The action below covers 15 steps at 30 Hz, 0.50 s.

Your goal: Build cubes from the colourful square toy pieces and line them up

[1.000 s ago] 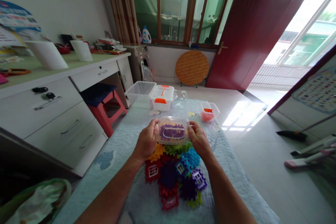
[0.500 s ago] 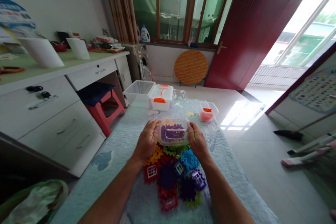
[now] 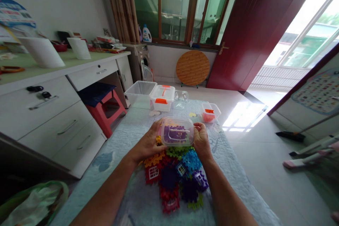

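Observation:
A small clear plastic container (image 3: 177, 132) hangs over the pile, with purple shapes showing through it; whether they lie inside or behind it I cannot tell. My left hand (image 3: 150, 141) holds its left side, the thumb stretched along the lower edge. On the right edge, my right hand (image 3: 201, 139) grips with bent fingers. Just below lie several interlocking plastic pieces: orange (image 3: 153, 160), green (image 3: 177, 152), light blue (image 3: 191, 161), dark blue (image 3: 168, 177), and red (image 3: 169, 204). Some carry small window shapes, such as the white window (image 3: 153, 172).
Farther back on the light blue covered table (image 3: 111, 187) stand an open clear bin (image 3: 140, 93), a white box with orange latches (image 3: 162, 98) and a small clear box with orange-red contents (image 3: 210, 113). A red stool (image 3: 111, 109) stands left, by the desk.
The container has shifted slightly to the right. My left hand has changed its hold, its thumb moving down to the lower edge. The loose pieces look unchanged.

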Available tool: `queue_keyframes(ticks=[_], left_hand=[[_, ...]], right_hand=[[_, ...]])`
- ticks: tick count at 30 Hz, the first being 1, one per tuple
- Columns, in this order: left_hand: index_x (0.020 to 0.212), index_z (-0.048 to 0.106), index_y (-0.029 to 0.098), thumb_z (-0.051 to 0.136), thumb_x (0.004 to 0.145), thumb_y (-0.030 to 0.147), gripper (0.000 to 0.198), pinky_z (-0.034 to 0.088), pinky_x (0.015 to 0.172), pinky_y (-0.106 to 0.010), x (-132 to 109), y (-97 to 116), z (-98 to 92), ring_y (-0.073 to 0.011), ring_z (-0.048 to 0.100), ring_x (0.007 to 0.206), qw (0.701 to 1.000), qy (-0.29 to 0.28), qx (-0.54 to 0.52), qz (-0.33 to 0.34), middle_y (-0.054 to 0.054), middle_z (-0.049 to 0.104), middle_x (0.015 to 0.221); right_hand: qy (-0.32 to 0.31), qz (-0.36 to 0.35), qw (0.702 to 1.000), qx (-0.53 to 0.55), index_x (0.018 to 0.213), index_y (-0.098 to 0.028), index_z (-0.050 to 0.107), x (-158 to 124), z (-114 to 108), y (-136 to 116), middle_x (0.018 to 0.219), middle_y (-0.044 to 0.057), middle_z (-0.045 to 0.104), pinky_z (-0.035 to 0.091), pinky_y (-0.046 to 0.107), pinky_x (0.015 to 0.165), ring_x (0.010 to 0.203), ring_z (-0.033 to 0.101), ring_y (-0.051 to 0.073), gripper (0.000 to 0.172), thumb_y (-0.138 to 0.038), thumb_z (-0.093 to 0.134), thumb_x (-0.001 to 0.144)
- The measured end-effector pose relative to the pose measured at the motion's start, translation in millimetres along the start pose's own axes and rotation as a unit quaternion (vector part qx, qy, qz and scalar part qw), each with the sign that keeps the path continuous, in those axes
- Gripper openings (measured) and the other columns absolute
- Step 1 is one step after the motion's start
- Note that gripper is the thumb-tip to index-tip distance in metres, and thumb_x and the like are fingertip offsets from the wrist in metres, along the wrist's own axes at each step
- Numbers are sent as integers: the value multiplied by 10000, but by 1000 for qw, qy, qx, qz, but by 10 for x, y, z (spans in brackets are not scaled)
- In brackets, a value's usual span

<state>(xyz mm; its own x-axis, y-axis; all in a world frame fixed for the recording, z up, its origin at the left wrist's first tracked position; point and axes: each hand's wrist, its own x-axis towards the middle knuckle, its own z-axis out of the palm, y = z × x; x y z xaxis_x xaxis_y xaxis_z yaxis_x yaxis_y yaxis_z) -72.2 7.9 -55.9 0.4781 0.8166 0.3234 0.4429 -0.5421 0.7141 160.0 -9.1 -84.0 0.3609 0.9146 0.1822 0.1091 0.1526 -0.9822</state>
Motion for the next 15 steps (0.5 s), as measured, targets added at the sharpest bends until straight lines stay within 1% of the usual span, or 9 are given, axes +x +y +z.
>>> queue_keyframes(ticks=[2,5,7,9,11,13,15], left_hand=[[1495,243,241,771,655,273,993,238,1179,-493,26,-5,25,-316,320,1398,999,23,14,21,-125,355,1493],[1506,185,245,781,659,261,1036,249,1173,-494,30,20,39,-317,313,1404,999,33,12,34,-138,319,1514],[1515,129,244,772,670,236,1062,248,1169,-503,15,52,35,-316,299,1414,999,32,5,33,-148,274,1545],[1513,121,238,767,673,213,1060,258,1164,-504,-2,88,21,-311,305,1413,999,31,1,30,-155,272,1550],[1497,167,231,774,666,211,1029,282,1154,-500,-12,118,-1,-307,336,1398,999,37,4,30,-155,314,1529],[1472,220,226,781,660,218,987,309,1141,-502,-13,136,-31,-304,374,1374,998,54,15,35,-151,364,1497],[1452,251,217,778,665,220,947,324,1135,-504,-6,146,-65,-302,397,1357,996,69,39,49,-150,400,1467]], right_hand=[[-14,5,999,29,1001,-245,457,1,0,-18,714,-42,571,419,248,490,541,514,134,228,-393,494,832],[-34,5,998,50,983,-235,473,9,-20,-35,744,-28,598,419,245,509,572,523,132,226,-391,523,828],[-42,0,999,25,938,-217,521,14,-41,-31,727,-21,600,411,246,520,585,517,134,197,-382,527,830],[-34,-17,999,-24,902,-200,572,9,-60,-31,719,-10,598,415,255,543,605,517,140,179,-354,506,841],[0,-73,995,-69,925,-193,607,-16,-73,-54,830,22,624,444,273,605,682,544,151,178,-275,476,836],[31,-162,982,-94,993,-202,615,-64,-73,-104,1049,65,616,475,304,692,846,575,177,250,-180,466,794],[18,-242,964,-111,1081,-225,606,-126,-56,-167,1234,88,544,490,343,783,1050,548,214,360,-125,488,756]])
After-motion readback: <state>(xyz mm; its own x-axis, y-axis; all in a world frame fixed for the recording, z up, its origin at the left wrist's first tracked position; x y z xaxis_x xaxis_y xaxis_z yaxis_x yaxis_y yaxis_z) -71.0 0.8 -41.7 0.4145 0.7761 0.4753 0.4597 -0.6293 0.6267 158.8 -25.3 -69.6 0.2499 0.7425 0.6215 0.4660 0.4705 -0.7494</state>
